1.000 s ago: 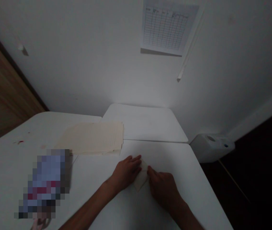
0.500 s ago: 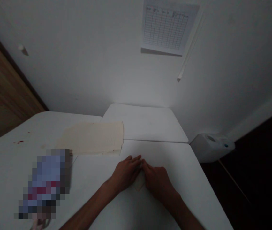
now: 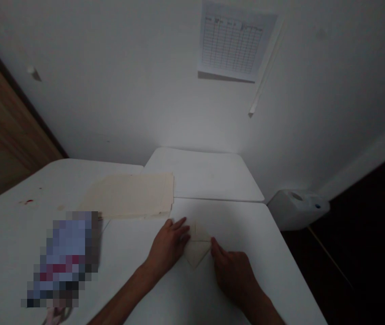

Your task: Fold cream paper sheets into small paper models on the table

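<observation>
White tabletops [image 3: 152, 280] are set against a pale wall [image 3: 128, 90], on which a printed grid sheet [image 3: 233, 47] is mounted. Wood panelling [image 3: 2, 122] is seen at far left; a white plastic container [image 3: 297, 210] is noted beyond the right edge. One small folded paper [image 3: 197, 253], pointed toward the wearer, is located flat on the near tabletop, between both hands. Its left side is covered by the fingers of the left hand [image 3: 167, 243], which are extended and slightly apart. Its right corner is touched by the fingertips of the right hand [image 3: 233, 268], held together; whether the corner is pinched cannot be told. Beige sheets [image 3: 131, 196] are stacked beyond the left hand, near a pixelated item [image 3: 65, 253].
</observation>
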### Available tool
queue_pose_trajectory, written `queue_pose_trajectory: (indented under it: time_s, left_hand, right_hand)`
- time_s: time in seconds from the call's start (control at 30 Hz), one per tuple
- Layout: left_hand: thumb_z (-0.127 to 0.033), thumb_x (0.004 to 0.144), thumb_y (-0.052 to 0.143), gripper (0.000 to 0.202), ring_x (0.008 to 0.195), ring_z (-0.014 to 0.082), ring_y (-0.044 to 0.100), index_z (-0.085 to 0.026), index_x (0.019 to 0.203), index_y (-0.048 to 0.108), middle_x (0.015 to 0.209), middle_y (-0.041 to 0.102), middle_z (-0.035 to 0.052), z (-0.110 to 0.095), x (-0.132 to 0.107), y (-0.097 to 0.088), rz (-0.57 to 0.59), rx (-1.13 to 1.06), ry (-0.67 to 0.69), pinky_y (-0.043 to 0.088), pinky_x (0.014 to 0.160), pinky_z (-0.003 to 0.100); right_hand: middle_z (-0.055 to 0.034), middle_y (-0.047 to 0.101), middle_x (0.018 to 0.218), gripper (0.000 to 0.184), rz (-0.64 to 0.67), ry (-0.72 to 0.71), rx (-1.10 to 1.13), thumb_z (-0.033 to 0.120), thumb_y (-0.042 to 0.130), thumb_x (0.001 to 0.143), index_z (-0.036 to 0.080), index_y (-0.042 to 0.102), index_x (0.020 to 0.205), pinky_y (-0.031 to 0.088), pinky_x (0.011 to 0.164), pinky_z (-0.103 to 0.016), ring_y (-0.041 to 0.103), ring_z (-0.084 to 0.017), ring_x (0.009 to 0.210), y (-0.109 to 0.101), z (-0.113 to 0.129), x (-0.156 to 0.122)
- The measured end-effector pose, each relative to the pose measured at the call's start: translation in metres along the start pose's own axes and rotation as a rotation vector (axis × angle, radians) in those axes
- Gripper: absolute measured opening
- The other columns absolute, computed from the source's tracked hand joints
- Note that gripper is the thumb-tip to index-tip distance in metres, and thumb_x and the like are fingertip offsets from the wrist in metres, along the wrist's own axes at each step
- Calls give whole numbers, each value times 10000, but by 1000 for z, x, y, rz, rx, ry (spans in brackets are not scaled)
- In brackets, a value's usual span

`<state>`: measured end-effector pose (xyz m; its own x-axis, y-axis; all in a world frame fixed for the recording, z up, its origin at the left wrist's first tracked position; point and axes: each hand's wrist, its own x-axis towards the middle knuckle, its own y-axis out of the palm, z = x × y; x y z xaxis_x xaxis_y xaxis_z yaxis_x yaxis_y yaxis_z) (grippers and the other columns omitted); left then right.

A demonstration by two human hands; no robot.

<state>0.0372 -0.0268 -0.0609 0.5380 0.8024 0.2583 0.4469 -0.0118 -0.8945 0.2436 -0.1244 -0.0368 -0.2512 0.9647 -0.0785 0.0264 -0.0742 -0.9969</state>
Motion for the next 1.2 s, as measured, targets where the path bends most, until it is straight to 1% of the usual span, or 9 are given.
queue_pose_trajectory:
  time_s: [0.17, 0.33, 0.5, 0.63, 0.77, 0.9, 1.03, 1.13, 1.2]
  left_hand:
    - [-301, 911, 515, 269, 984, 268, 534, -226, 1099, 691, 1347, 552, 59, 14, -14, -9, -95, 2, -80, 460, 892, 453]
    - [-260, 915, 499, 248, 1004, 268, 527, -227, 1055, 700, 1320, 572, 53, 17, -19, -11, -105, -33, -80, 456, 911, 460]
    - [-238, 932, 465, 223, 1013, 253, 534, -208, 1030, 663, 1247, 604, 77, 10, -17, -8, -124, -102, -23, 452, 923, 448]
    - [-205, 868, 572, 187, 1052, 256, 514, -191, 1047, 626, 1137, 606, 94, 1, -16, -3, -125, -135, 5, 452, 931, 414]
    - [-126, 811, 608, 172, 979, 241, 527, -186, 971, 632, 1014, 594, 84, -4, -12, -1, -73, -140, -41, 472, 874, 376]
    - [-108, 783, 625, 235, 977, 243, 528, -182, 1006, 633, 1003, 587, 83, -6, -10, 0, -72, -154, -106, 461, 891, 382]
    - [-122, 793, 617, 224, 981, 236, 535, -177, 1009, 632, 1005, 589, 82, -3, -10, 2, -118, -222, -103, 462, 885, 370]
    - [-121, 791, 615, 189, 942, 226, 553, -174, 972, 630, 959, 604, 69, 2, -9, 5, -155, -273, -95, 470, 853, 360]
    - [-118, 780, 627, 182, 891, 214, 568, -174, 954, 627, 916, 616, 54, 5, -7, 5, -167, -305, -98, 478, 812, 345]
  right_hand:
    - [-182, 586, 1272, 583, -16, 11, 13, 99, 438, 792, 122, 434, 1375, 506, 614, -278, 700, -202, 727, 1, 0, 1]
    - [-115, 717, 1022, 503, -79, 55, 107, 141, 437, 855, 146, 445, 1358, 488, 640, -254, 696, -190, 737, 3, -3, 2]
    - [-41, 728, 907, 231, -202, 162, 235, 243, 442, 931, 230, 594, 1105, 444, 674, -234, 687, -174, 773, -3, -5, 13]
    - [-13, 715, 887, 126, -258, 273, 355, 315, 536, 896, 246, 592, 985, 438, 711, -266, 677, -195, 809, -8, -3, 27]
    - [5, 699, 970, 171, -252, 302, 465, 270, 599, 832, 254, 578, 1001, 434, 747, -274, 665, -185, 872, -9, -1, 38]
    - [19, 693, 925, 266, -220, 353, 537, 226, 598, 793, 264, 571, 1055, 426, 729, -266, 657, -175, 864, -12, -4, 44]
    - [29, 701, 872, 302, -159, 352, 648, 206, 594, 770, 275, 604, 1064, 424, 708, -256, 653, -170, 825, -11, -13, 48]
    - [13, 708, 873, 196, -151, 285, 723, 223, 604, 780, 257, 672, 961, 430, 735, -259, 645, -174, 823, -7, -21, 50]
    - [0, 705, 882, 135, -203, 228, 749, 237, 603, 798, 240, 693, 898, 432, 748, -262, 636, -175, 826, -5, -25, 50]
